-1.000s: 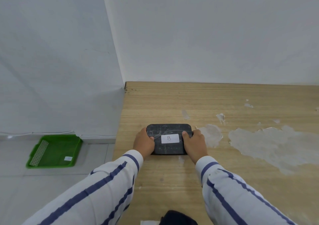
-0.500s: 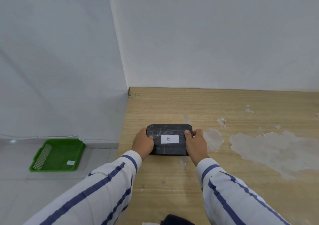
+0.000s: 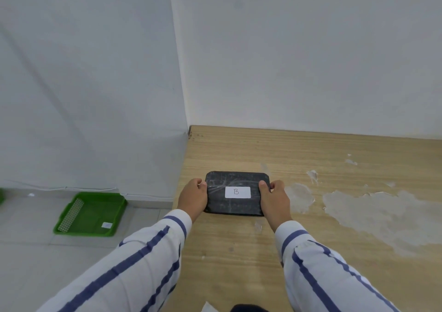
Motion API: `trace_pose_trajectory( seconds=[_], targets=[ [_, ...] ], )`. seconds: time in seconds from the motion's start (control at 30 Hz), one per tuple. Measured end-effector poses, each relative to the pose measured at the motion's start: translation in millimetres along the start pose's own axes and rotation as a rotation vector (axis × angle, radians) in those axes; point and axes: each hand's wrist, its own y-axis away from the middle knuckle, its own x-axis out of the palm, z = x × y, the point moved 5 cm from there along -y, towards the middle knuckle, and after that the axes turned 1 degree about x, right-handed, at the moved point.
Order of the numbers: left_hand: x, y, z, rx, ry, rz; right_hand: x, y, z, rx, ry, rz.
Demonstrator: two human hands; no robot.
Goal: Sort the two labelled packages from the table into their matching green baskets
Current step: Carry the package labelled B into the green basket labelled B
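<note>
A black wrapped package (image 3: pixel 233 205) with a white label marked "B" lies near the left edge of the wooden table (image 3: pixel 311 228). My left hand (image 3: pixel 192 198) grips its left end and my right hand (image 3: pixel 275 198) grips its right end, thumbs on top. A green basket (image 3: pixel 92 213) with a small white label inside stands on the floor to the left, against the wall. A sliver of another green thing (image 3: pixel 2 195) shows at the far left edge. A second package is not in view.
White walls meet in a corner behind the table's far left end. The table surface has pale worn patches (image 3: pixel 373 206) to the right of the package. A dark thing (image 3: pixel 246 308) and a white scrap sit at the bottom edge. Grey tiled floor lies left.
The view has tilted up and shifted slightly, so the table and basket sit lower and more to the right. Both hands keep the same grip on the package.
</note>
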Motion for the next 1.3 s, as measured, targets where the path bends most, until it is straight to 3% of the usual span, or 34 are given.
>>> trace_pose_trajectory(
  seconds=[0.4,0.9,1.3],
  targets=[
    [-110,13,65,0.004,0.009,-0.097,86,66,55,-0.090,0.024,0.043],
    [-364,43,234,-0.040,-0.028,-0.233,315,238,148,-0.170,-0.015,0.186],
    [-467,-39,355,-0.181,0.031,-0.292,501,233,198,-0.163,0.025,0.290]
  ],
)
